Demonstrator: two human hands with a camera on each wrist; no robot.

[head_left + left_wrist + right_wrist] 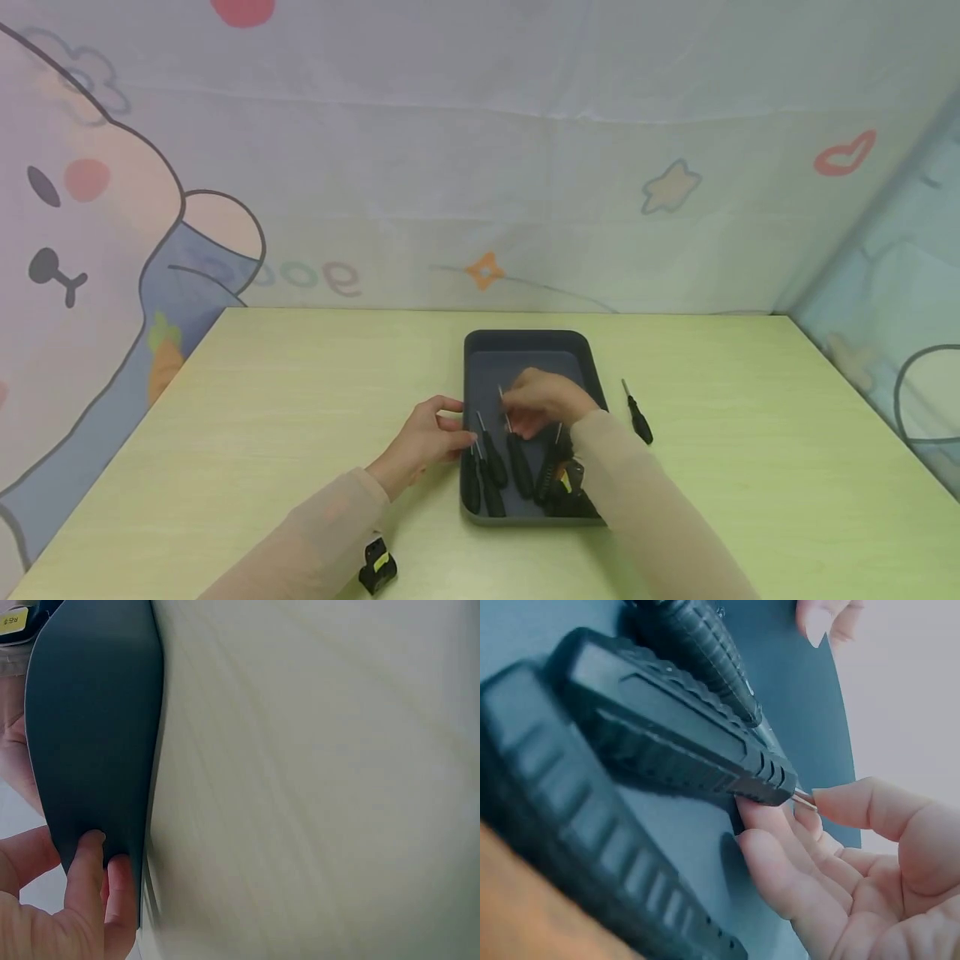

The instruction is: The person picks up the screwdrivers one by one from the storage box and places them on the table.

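Observation:
My right hand point(543, 400) is over the dark grey tray point(525, 340), its thumb and fingers pinching the thin metal shaft of a black-handled screwdriver point(520, 468). In the right wrist view, this screwdriver point(690, 742) lies between a ribbed black handle point(600, 817) in front and another screwdriver point(694, 649) behind. My left hand point(427, 437) holds the tray's left side. Seen from the left wrist, fingers press the outer wall point(97, 727) and another digit reaches over the rim. Several more black screwdrivers point(492, 458) lie at the tray's near left.
One black screwdriver point(640, 419) lies on the pale wooden table point(720, 483), right of the tray. Black wrist cameras with yellow labels sit on both wrists; the right one point(567, 482) hides the tray's near right corner. A printed cloth point(465, 167) hangs behind the table.

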